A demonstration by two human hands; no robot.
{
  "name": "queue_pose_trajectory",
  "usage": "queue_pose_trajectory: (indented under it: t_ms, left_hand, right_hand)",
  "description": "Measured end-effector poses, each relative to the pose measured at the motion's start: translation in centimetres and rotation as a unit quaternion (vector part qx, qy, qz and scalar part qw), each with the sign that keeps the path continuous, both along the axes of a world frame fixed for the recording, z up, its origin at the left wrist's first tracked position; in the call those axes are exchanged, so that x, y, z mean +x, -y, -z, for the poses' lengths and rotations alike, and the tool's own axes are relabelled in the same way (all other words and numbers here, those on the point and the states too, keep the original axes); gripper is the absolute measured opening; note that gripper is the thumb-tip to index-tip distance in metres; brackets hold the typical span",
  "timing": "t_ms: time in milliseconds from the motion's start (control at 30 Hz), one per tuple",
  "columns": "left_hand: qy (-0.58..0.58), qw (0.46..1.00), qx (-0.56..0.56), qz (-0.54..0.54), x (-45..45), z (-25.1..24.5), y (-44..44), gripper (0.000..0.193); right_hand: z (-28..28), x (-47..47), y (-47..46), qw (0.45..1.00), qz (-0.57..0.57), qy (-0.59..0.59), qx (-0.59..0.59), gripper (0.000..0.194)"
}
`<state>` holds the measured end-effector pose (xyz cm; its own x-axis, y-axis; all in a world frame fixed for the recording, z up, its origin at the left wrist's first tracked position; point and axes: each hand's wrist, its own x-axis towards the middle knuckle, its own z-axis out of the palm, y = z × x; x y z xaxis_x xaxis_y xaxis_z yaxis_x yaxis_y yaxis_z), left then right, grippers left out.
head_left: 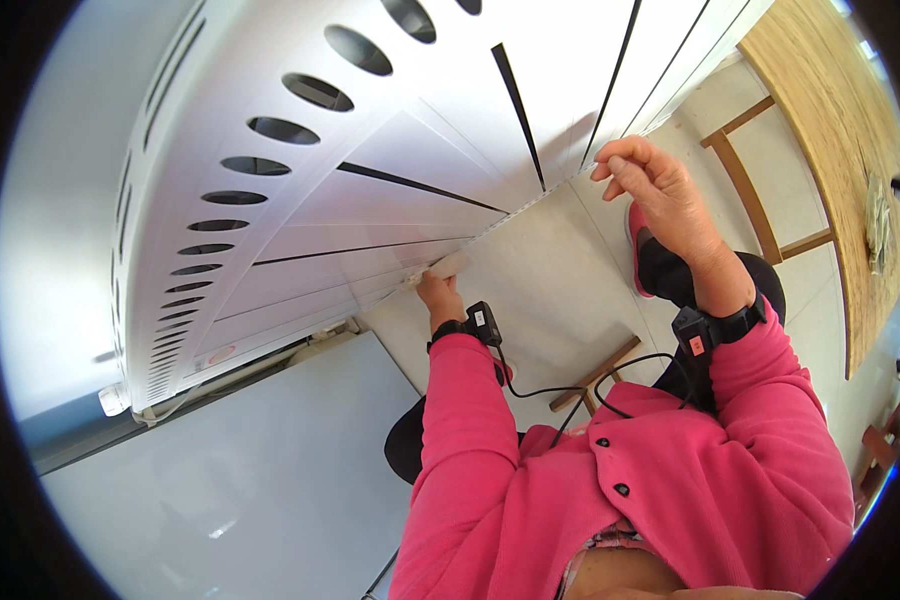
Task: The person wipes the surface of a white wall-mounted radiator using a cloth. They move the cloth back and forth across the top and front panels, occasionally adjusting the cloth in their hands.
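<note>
A white radiator cover (pixel 390 187) with oval holes and dark slots fills the upper left of the head view. Down at its lower edge is my left hand (pixel 440 296), fingers closed on a whitish cloth (pixel 448 265) that touches the edge; the cloth's exact kind is hard to tell. My right hand (pixel 654 184) is raised beside the cover's right part, fingers bent and thumb near the fingertips, with nothing seen in it. Each wrist bears a black strap with a small device, and a black cable (pixel 540 391) runs from the left one.
A glossy grey-white flat surface (pixel 270 465) lies at the lower left, close to my left arm. On the right stands a wooden table (pixel 817 90) with a crumpled item on its top. Wooden stool parts (pixel 754 195) stand beside it on the tiled floor (pixel 555 277), and another wooden piece (pixel 596 373) is between my legs.
</note>
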<state>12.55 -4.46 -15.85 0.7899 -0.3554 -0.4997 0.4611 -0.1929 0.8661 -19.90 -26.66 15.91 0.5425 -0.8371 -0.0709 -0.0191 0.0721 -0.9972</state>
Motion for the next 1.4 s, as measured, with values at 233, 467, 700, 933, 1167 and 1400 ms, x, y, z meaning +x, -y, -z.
queue_pose_trajectory:
  t_ms: [233,467,700,933,1167,1400]
  left_hand:
    - [-0.050,0.988,-0.100,-0.108,-3.0,-13.1,2.2,0.033]
    - [0.113,0.977,-0.177,-0.022,-7.2,-28.9,4.8,0.036]
    - [0.392,0.900,-0.192,0.006,-7.2,-43.6,6.4,0.030]
    - [0.680,0.733,-0.016,-0.027,-8.1,-40.2,8.3,0.024]
    - [0.616,0.778,0.111,0.053,-7.7,-28.6,6.8,0.030]
    - [0.519,0.818,0.197,0.151,-8.7,-16.8,6.1,0.039]
  right_hand:
    - [0.2,-0.2,-0.3,0.997,-0.018,0.068,-0.020,0.015]
    - [0.6,-1.6,-0.1,0.998,0.006,0.065,0.005,0.016]
    - [0.3,-3.4,0.2,0.996,0.042,0.073,0.008,0.018]
    - [-0.3,-4.1,0.9,0.992,0.063,0.103,-0.028,0.020]
    - [-0.5,-3.9,1.7,0.997,0.070,0.031,-0.012,0.021]
    - [-0.3,-3.0,1.1,0.999,0.032,0.013,-0.019,0.018]
